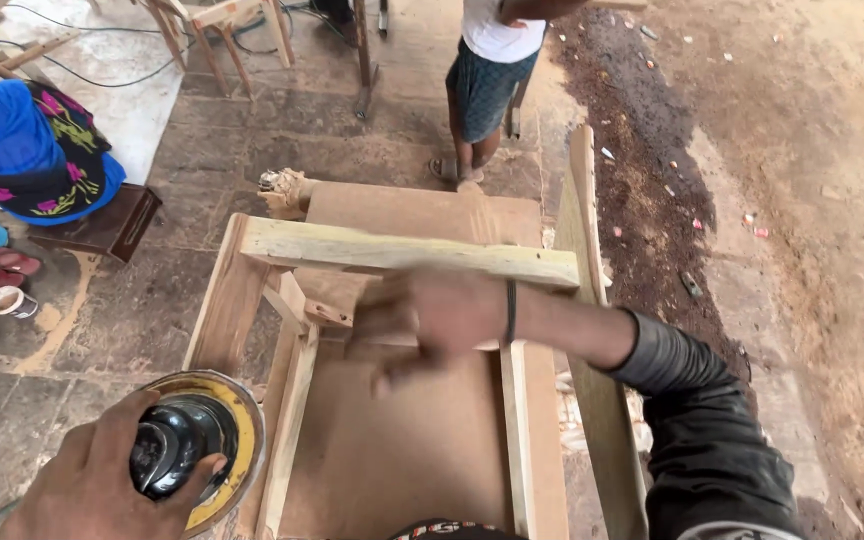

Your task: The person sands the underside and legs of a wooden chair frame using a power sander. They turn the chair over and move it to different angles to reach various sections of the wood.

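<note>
Gripping the disc sander (pixel 190 450), the left hand (pixel 102 480) parks it low on the wooden frame's (pixel 252 300) near-left corner.
Farther in, the blurred right hand (pixel 432 320), fingers loose and holding nothing, lies just beneath the pale crossrail (pixel 402 250), which runs left-right; a bystander (pixel 487 80) stands beyond.

I see a bystander in white shirt and patterned shorts (pixel 487 70) standing beyond the work, a blue fabric bundle with floral print (pixel 22 150) at left beside pink sandals (pixel 2 268), and black cables (pixel 102 70) across the floor.
</note>
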